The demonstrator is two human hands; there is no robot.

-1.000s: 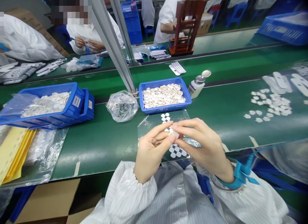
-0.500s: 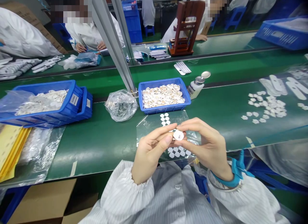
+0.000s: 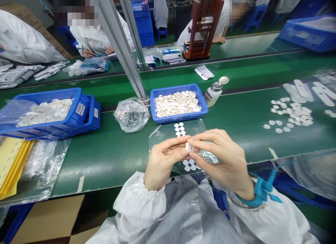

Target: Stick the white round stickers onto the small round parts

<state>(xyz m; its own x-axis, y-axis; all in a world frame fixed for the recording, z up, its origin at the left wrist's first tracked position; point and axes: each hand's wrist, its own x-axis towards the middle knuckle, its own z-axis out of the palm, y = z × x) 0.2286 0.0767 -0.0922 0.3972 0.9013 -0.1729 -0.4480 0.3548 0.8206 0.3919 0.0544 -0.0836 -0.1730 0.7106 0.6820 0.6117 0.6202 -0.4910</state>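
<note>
A small round white piece [image 3: 189,147] is pinched between the fingertips of both hands, above a clear plastic sheet [image 3: 160,141]. My left hand [image 3: 164,160] grips it from the left with thumb and fingers. From the right, my right hand [image 3: 223,156] holds it too, a blue band round that wrist. White discs [image 3: 179,129] lie in short rows on the sheet, partly hidden by my hands. Just behind the sheet stands a blue tray [image 3: 179,120] filled with similar round pieces.
A bottle [image 3: 213,94] stands right of the tray, a clear bag [image 3: 132,114] left of it. Loose white pieces [image 3: 299,114] lie at right. Blue bins [image 3: 49,127] are at left. A metal post [image 3: 123,44] rises behind. Co-workers sit across the line.
The round piece has turned more edge-on and shifted slightly left between my fingers. My right hand has moved a little left. The stack of white strips behind has shifted right.
</note>
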